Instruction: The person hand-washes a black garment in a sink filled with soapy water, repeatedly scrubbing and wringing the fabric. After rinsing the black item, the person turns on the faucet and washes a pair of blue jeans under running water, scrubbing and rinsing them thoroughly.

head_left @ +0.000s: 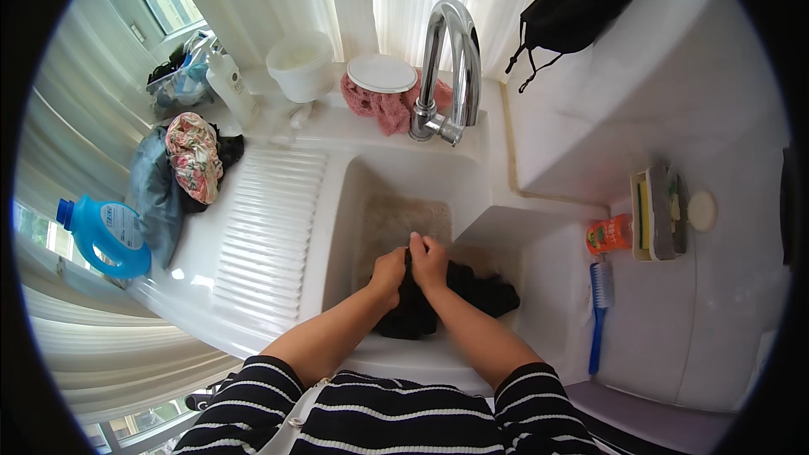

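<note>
The left hand point(389, 274) and the right hand point(429, 263) are both closed on a bunched black cloth point(410, 313), gripping it between them. The cloth lies inside the white rectangular sink basin point(340, 240), near shallow, cloudy water point(404, 217). A blue plastic handled jug point(126, 263) bears a pale label with small print; a white pump bottle point(231, 91) carries dark lettering. On the right, a glossy orange container point(610, 234) shows printing beside a bristled blue plastic brush point(599, 312).
</note>
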A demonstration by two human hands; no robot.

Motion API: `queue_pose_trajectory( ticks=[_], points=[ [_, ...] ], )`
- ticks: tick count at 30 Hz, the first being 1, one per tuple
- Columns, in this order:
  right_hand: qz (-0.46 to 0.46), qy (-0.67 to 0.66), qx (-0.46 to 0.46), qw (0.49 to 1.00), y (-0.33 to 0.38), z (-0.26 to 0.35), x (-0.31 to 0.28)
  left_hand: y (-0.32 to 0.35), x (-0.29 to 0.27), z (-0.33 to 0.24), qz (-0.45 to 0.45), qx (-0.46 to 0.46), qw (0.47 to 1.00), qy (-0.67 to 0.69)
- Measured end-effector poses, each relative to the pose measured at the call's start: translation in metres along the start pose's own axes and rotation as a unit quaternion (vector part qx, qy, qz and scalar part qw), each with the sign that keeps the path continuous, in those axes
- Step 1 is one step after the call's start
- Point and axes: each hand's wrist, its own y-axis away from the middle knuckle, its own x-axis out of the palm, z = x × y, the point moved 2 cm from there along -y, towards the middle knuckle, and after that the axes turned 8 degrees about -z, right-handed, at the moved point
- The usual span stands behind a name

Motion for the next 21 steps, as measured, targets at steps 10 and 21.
queue_pose_trajectory(
  ticks=[10, 21],
  points=[
    [0.145, 0.420, -0.210, 0.871, -0.062, -0.063, 0.013, -0.103, 0.002, -0.011, -0.147, 0.370, 0.790, -0.466],
    [0.128, 0.406, -0.155, 0.891, -0.068, -0.086, 0.027, -0.158, -0.014, 0.001, -0.103, 0.314, 0.768, -0.549]
  ],
)
